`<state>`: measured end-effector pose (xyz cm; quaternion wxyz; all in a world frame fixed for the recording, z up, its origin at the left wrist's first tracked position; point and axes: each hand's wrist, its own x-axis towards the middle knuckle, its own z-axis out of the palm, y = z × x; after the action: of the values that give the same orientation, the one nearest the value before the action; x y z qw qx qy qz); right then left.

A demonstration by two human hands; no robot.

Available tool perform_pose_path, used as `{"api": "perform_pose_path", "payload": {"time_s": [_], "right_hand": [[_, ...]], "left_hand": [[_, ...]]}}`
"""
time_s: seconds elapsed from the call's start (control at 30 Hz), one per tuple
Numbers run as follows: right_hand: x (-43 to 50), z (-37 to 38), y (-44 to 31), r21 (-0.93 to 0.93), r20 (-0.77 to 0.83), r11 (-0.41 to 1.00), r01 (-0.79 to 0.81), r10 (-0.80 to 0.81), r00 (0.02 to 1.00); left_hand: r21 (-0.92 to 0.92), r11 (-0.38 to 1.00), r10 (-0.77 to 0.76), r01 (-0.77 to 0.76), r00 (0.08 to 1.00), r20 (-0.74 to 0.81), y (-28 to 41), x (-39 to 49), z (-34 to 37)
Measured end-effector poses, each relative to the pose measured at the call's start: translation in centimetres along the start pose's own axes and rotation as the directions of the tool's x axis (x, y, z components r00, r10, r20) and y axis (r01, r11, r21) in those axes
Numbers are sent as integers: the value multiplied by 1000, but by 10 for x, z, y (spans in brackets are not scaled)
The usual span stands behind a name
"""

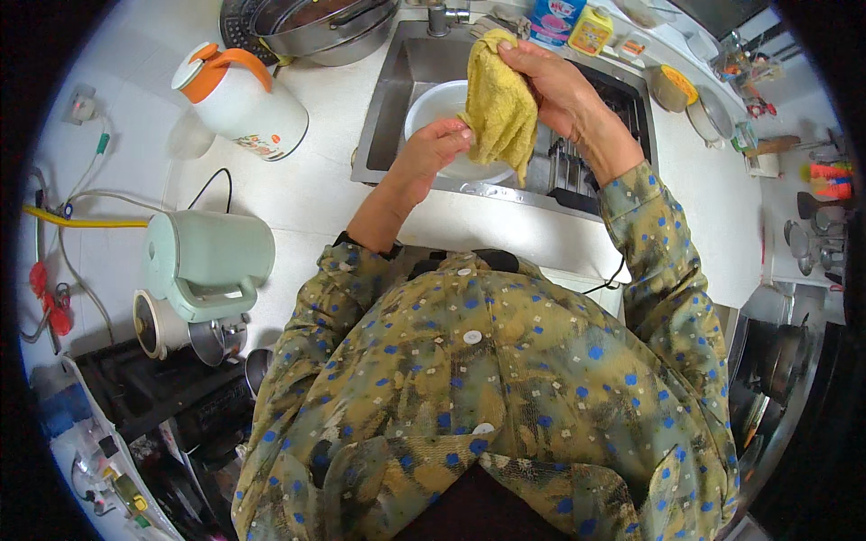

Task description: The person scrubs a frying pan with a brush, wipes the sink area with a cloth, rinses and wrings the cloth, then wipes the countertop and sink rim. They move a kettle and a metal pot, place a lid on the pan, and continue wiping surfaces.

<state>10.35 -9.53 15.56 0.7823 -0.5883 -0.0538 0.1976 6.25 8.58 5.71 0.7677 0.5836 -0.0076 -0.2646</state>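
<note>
A yellow cloth (pixel 502 111) hangs in folds above the sink (pixel 413 61). My right hand (pixel 556 84) grips its top, thumb pressed over the fabric. With thumb and fingers, my left hand (pixel 433 149) pinches the cloth's left edge. Beneath the cloth, a white basin (pixel 423 101) stands in the steel sink, partly covered by the cloth and my left hand. What looks like cloudy water (pixel 446 101) is in it. To the basin's right lies a metal rack (pixel 565 166), partly behind my right wrist.
A white thermos jug (pixel 250 108) with an orange handle and a pale green electric kettle (pixel 210 253) stand left on the counter. Steel pots (pixel 325 34) sit behind. A yellow bottle (pixel 590 31) stands past the faucet (pixel 438 20). A gas stove (pixel 155 385) is at lower left.
</note>
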Motion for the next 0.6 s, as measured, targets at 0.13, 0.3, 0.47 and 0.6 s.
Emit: {"api": "perform_pose_path", "payload": {"time_s": [0.13, 0.3, 0.47, 0.6], "right_hand": [[17, 8, 0, -54, 55, 992, -117, 119, 991], [35, 9, -3, -97, 155, 991, -88, 102, 983], [57, -15, -3, -141, 72, 986, -88, 99, 992], [87, -50, 18, -100, -143, 977, -188, 173, 974]], "left_hand": [[-15, 990, 130, -137, 965, -227, -6, 9, -3], [-19, 983, 178, -181, 979, -98, -15, 39, -10], [-122, 985, -146, 119, 959, -244, -18, 58, -35], [-411, 912, -134, 3, 948, -289, -12, 74, -74]]}}
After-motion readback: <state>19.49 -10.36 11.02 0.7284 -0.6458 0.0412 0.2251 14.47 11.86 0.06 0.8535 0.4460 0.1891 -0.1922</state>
